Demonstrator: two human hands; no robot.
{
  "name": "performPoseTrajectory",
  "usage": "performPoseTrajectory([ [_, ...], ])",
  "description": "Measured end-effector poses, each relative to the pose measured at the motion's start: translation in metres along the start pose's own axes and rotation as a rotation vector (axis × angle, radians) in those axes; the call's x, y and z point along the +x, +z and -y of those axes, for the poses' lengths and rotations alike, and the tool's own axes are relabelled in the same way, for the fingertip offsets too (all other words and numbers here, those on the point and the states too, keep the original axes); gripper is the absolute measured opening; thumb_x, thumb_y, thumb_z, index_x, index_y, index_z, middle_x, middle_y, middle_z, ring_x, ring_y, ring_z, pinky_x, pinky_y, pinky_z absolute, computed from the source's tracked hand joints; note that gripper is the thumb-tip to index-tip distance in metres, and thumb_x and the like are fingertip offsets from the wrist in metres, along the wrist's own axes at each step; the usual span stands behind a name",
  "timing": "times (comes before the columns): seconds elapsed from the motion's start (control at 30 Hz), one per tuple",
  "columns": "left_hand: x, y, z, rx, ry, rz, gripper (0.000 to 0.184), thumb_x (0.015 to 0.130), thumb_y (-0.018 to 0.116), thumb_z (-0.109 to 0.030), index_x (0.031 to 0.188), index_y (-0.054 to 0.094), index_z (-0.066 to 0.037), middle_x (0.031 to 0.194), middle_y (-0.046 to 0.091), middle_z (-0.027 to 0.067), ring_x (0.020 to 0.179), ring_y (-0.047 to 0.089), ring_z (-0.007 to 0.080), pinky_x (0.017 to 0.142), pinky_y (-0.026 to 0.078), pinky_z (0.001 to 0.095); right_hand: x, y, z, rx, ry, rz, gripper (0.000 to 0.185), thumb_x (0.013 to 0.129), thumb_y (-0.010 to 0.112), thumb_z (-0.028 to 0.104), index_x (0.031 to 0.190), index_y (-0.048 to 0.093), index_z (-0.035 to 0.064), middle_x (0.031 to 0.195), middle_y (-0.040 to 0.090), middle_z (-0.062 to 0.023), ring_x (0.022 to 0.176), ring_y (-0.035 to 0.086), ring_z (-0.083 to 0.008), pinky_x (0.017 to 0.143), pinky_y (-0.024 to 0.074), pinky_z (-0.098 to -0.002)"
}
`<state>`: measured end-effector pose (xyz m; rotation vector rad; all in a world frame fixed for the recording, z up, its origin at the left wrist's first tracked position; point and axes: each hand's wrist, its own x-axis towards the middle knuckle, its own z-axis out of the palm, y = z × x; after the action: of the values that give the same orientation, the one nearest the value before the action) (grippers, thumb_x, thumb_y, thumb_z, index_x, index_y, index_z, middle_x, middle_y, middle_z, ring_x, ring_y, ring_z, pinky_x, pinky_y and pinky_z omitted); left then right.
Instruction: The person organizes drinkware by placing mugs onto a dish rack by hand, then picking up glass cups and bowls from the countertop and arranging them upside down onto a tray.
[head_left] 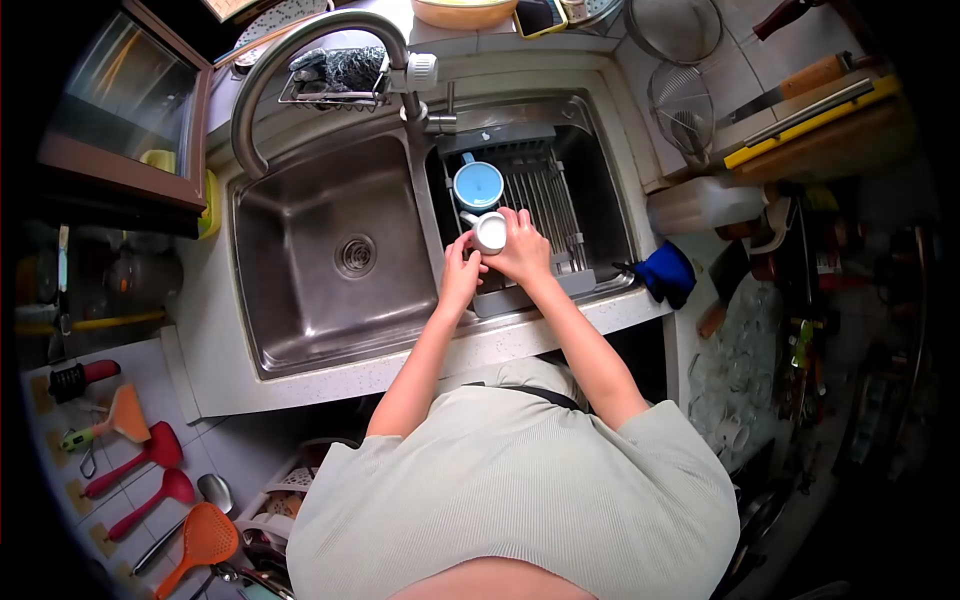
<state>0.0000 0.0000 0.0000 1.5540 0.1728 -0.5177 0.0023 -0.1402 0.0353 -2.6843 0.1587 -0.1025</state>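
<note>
A small white cup [489, 232] is held over the right sink basin, its handle pointing to the upper left. My right hand [524, 250] is closed around the cup's right side, fingers near its far rim. From the lower left, my left hand [462, 272] grips the same cup with bent fingers. Just beyond it, a blue mug [478, 186] sits in the drying rack [540, 150], its round light-blue face turned up and its handle pointing away from me. The rack's metal bars run beneath both.
To the left lies the steel sink basin [320, 220] with its drain, under a curved faucet [245, 110]. A wire holder with a scrubber [355, 68] hangs behind. A blue cloth [667, 275] rests at the right edge. Strainers and a knife [790, 85] hang at the upper right.
</note>
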Motion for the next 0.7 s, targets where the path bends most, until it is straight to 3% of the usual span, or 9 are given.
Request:
performPoseTrajectory([
  [0.37, 0.004, 0.000, 0.005, 0.124, 0.131, -0.034, 0.044, 0.091, 0.049, -0.010, 0.134, 0.043, -0.009, 0.123, 0.043, 0.0097, 0.080, 0.061, 0.0117, 0.058, 0.050, 0.0220, -0.004, 0.012, 0.003, 0.064, 0.101, -0.009, 0.080, 0.055, 0.081, 0.042, 0.122, 0.048, 0.0127, 0.104, 0.052, -0.0103, 0.087, 0.064, -0.0324, 0.064, 0.0540, -0.0450],
  [0.57, -0.003, 0.005, 0.002, 0.407, 0.262, -0.140, 0.045, 0.090, 0.052, -0.007, 0.134, 0.042, -0.007, 0.125, 0.044, 0.0124, 0.076, 0.062, 0.0143, 0.070, 0.052, 0.0268, -0.010, 0.017, -0.002, 0.106, 0.088, -0.045, 0.098, 0.053, 0.083, 0.042, 0.136, 0.038, 0.0131, 0.104, 0.050, -0.0119, 0.092, 0.062, -0.0320, 0.066, 0.0545, -0.0443],
  [0.6, -0.009, 0.007, -0.010, 0.432, 0.247, -0.151, 0.046, 0.089, 0.053, -0.006, 0.133, 0.042, -0.007, 0.126, 0.044, 0.0132, 0.073, 0.062, 0.0155, 0.075, 0.051, 0.0289, -0.011, 0.015, -0.002, 0.122, 0.084, -0.024, 0.105, 0.053, 0.083, 0.042, 0.141, 0.032, 0.0134, 0.114, 0.048, -0.0141, 0.094, 0.062, -0.0340, 0.069, 0.0547, -0.0445],
  [0.7, -0.017, 0.010, -0.022, 0.446, 0.285, -0.187, 0.047, 0.086, 0.054, -0.013, 0.132, 0.044, -0.012, 0.128, 0.047, 0.0095, 0.077, 0.064, 0.0216, 0.074, 0.051, 0.0372, -0.017, 0.003, 0.001, 0.121, 0.118, -0.035, 0.107, 0.054, 0.083, 0.044, 0.142, 0.029, 0.0132, 0.124, 0.043, -0.0157, 0.096, 0.061, -0.0358, 0.071, 0.0548, -0.0442],
])
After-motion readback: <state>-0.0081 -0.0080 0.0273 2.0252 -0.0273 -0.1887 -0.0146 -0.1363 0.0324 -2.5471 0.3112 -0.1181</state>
